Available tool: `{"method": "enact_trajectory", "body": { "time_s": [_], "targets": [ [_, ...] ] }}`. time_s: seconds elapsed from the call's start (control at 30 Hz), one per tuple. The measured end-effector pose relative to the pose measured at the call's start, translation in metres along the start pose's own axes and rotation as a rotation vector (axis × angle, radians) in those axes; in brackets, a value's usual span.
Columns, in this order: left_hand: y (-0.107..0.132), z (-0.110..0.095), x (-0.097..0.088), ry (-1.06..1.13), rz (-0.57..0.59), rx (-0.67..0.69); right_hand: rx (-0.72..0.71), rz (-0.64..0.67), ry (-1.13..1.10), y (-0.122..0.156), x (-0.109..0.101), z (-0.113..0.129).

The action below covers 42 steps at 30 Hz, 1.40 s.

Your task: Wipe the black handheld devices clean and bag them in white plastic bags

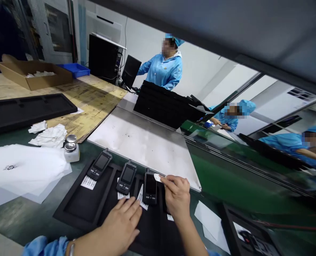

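Note:
A black foam tray (101,199) with compartments lies before me. In it are several black handheld radios with screens and keys: one at the left (100,164), one in the middle (126,177) and one at the right (150,187). Barcode labels (88,182) stick out beside them. My left hand (122,224) lies open over the tray, its fingertips near a slanted barcode label (142,197). Between the thumb and fingers of my right hand (176,195) is a small white piece (157,177), touching or just over the right radio's upper edge. Its material cannot be made out.
White sheets (24,167), crumpled tissues (51,136) and a metal-topped bottle (71,149) are at the left. A pale metal plate (144,138) lies behind the tray; a green conveyor (227,167) runs right. Another black tray (251,227) sits right. People in blue work beyond.

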<state>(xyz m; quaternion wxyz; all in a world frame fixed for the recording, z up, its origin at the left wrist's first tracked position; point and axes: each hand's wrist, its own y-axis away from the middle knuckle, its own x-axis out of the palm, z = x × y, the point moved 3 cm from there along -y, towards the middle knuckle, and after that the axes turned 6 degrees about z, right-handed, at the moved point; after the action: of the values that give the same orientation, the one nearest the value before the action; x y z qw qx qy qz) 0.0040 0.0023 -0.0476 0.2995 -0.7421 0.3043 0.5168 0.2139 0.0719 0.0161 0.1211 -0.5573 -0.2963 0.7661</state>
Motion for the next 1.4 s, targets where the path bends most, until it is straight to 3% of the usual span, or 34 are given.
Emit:
{"method": "enact_trajectory", "body": {
  "time_s": [0.13,0.3,0.4,0.57,0.67,0.8,0.97,1.17,1.4],
  "targets": [
    [-0.033,-0.026,0.016,0.071,0.068,0.077,-0.059,0.174,0.02,0.0,0.017,0.002],
    [-0.043,-0.027,0.025,0.07,0.102,0.055,-0.13,0.292,-0.031,0.029,0.029,0.009],
    [-0.041,-0.027,0.029,0.043,0.098,0.059,-0.163,0.294,-0.085,0.042,0.024,0.007],
    [-0.042,-0.028,0.033,-0.036,0.086,0.06,-0.126,0.262,-0.021,0.013,0.03,-0.009],
    [-0.044,-0.024,0.033,-0.084,0.069,0.07,-0.06,0.237,0.003,0.019,0.029,-0.019],
    [-0.047,-0.018,0.037,-0.173,-0.077,0.133,-0.035,0.234,-0.019,0.038,0.028,-0.02],
    [-0.049,-0.014,0.042,-0.255,-0.189,0.203,0.075,0.332,0.044,0.019,0.034,-0.032],
    [-0.05,-0.013,0.043,-0.27,-0.208,0.23,0.065,0.306,-0.036,0.051,0.025,-0.023],
    [-0.049,-0.013,0.042,-0.232,-0.215,0.208,0.121,0.315,-0.02,0.019,0.031,-0.025]
  ]
}}
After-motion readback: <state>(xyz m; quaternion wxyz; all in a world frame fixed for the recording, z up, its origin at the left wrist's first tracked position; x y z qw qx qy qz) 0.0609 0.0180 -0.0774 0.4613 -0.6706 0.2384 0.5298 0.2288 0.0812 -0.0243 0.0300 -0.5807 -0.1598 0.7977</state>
